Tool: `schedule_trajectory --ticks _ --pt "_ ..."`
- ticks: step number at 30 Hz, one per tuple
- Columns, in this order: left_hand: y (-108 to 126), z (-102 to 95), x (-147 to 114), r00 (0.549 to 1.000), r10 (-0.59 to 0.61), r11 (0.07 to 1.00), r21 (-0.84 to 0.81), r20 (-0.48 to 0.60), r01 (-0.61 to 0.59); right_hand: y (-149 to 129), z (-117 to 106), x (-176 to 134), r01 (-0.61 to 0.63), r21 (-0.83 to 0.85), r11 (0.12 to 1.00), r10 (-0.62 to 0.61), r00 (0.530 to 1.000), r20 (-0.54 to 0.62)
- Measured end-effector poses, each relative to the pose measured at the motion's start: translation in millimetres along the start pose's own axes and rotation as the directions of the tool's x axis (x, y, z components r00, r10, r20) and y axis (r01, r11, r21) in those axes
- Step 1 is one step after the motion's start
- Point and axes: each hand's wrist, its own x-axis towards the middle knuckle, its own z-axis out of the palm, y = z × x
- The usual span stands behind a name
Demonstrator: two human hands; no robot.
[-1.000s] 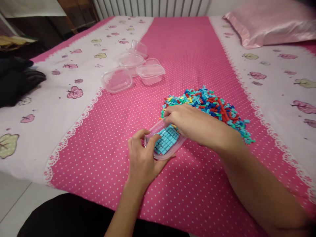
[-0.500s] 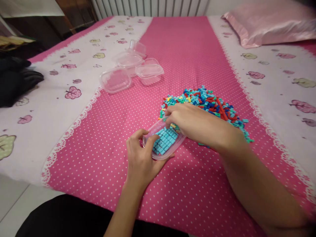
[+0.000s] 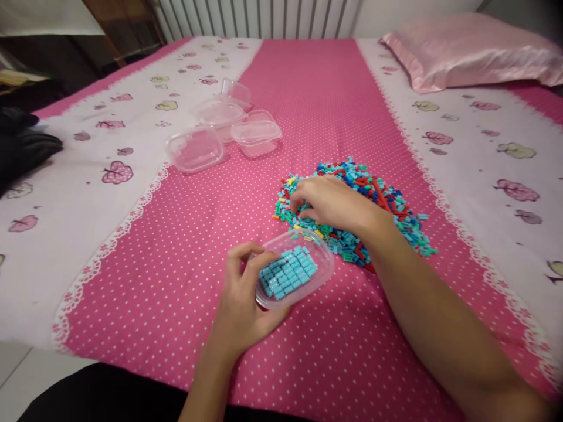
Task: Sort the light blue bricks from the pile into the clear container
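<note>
My left hand point(image 3: 246, 293) grips the near left side of a clear plastic container point(image 3: 324, 264), thumb outside below and fingers over the rim. Inside it, light-blue building bricks point(image 3: 288, 272) lie packed in neat rows. Beyond the container spreads a heap of small loose building bricks point(image 3: 352, 240) in light blue, red, dark blue, green and yellow. My right hand point(image 3: 323, 202) is over the left part of this heap, its fingers curled down with a gap between thumb and fingers. No brick shows in them.
Several clear plastic containers point(image 3: 196, 149) stand farther back on the left of the pink dotted bedspread point(image 3: 185, 234). A pink satin pillow point(image 3: 475, 53) lies at the back right. Something black point(image 3: 26, 143) rests at the left edge. White bars point(image 3: 259, 17) border the far end.
My right hand has moved out of the container to the brick heap. The container's inside now shows more fully, while my left hand keeps its grip. The view has shifted slightly.
</note>
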Motion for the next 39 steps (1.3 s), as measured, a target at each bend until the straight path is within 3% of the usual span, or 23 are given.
schedule_trajectory --ticks 5,14,28,39 --pt "-0.9 -1.1 -0.7 1.0 0.004 1.0 -0.025 0.018 -0.004 -4.6 10.1 7.5 -0.013 -0.031 0.999 0.013 1.0 0.02" --pt "-1.4 -0.5 0.3 0.999 0.003 1.0 -0.026 0.037 -0.002 -18.2 5.9 6.3 -0.014 -0.036 0.999 0.014 1.0 0.019" --pt "-3.4 1.2 -1.7 1.0 0.008 1.0 -0.014 0.012 -0.007 -11.6 9.4 6.8 0.101 0.01 0.995 -0.101 0.993 0.059" --pt "-1.1 0.5 -1.3 1.0 0.029 0.997 0.076 0.004 -0.029 -7.4 4.9 7.8 0.099 0.058 0.993 -0.101 0.994 0.03"
